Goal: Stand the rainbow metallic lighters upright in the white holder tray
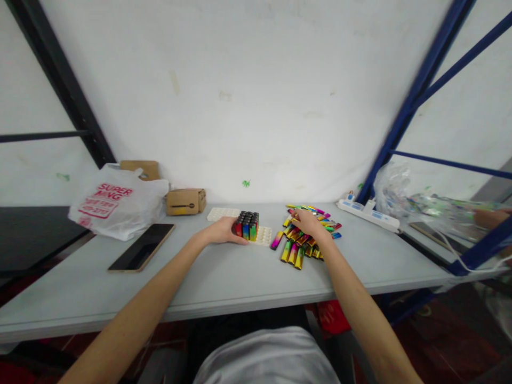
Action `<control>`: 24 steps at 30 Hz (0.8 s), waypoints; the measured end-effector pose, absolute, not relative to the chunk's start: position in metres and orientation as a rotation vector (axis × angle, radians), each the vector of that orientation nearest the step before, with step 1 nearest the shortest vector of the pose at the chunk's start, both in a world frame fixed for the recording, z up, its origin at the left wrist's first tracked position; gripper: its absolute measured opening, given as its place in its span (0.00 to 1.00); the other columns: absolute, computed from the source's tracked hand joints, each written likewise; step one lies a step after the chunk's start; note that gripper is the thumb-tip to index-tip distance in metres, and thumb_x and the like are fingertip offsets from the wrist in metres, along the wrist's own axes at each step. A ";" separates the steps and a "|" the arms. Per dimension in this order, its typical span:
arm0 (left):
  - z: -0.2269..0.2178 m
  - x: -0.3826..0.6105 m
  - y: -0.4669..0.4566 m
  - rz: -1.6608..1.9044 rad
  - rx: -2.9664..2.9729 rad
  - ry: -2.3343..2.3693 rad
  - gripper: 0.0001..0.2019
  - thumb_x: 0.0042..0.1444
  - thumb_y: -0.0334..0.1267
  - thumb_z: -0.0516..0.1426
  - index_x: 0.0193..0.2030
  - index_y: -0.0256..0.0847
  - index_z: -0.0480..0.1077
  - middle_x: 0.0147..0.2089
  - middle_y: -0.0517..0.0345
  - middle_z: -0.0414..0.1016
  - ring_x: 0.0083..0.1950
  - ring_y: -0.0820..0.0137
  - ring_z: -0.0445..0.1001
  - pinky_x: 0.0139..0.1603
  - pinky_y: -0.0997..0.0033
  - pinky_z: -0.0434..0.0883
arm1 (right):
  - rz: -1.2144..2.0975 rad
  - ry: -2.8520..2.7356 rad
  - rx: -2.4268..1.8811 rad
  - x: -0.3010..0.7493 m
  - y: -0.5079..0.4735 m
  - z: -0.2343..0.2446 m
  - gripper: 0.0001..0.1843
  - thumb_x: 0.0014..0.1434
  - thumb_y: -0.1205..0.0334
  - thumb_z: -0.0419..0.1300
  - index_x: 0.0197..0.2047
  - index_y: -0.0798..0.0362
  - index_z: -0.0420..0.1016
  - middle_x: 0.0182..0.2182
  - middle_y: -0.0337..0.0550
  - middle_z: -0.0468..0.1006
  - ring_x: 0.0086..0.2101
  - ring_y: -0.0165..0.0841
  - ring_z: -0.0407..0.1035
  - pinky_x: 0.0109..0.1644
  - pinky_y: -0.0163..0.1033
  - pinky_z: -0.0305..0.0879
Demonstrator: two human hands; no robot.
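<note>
My left hand [223,230] is wrapped round the left side of a block of upright lighters [248,226], shiny and many-coloured with black tops. They stand in a cream tray [264,236] whose right part shows bare round pockets. Over a loose heap of similar metallic lighters [297,250] is my right hand [307,221], its fingers curled down and closed on a lighter at the heap's upper left. The fingertips are partly hidden. Behind the left hand lies a second cream tray [223,213].
To the left are a black phone [142,248], a white plastic bag [122,200] and a small cardboard box [186,201]. A white power strip [368,214] lies right of the heap, near a blue metal frame [404,117]. Another person's hand [490,218] shows at the far right.
</note>
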State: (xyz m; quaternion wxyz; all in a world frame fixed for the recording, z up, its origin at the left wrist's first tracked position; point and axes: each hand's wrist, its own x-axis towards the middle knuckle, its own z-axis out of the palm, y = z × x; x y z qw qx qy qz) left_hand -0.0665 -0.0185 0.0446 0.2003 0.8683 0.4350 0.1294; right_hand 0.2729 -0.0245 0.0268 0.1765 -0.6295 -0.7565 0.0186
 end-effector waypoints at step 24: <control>0.049 -0.090 -0.011 0.212 2.365 1.309 0.37 0.35 0.63 0.68 0.50 0.42 0.75 0.48 0.57 0.82 0.49 0.56 0.78 0.48 0.66 0.73 | 0.223 -2.095 -1.695 0.285 -0.037 0.045 0.13 0.64 0.58 0.60 0.30 0.54 0.77 0.27 0.44 0.80 0.28 0.33 0.70 0.34 0.36 0.60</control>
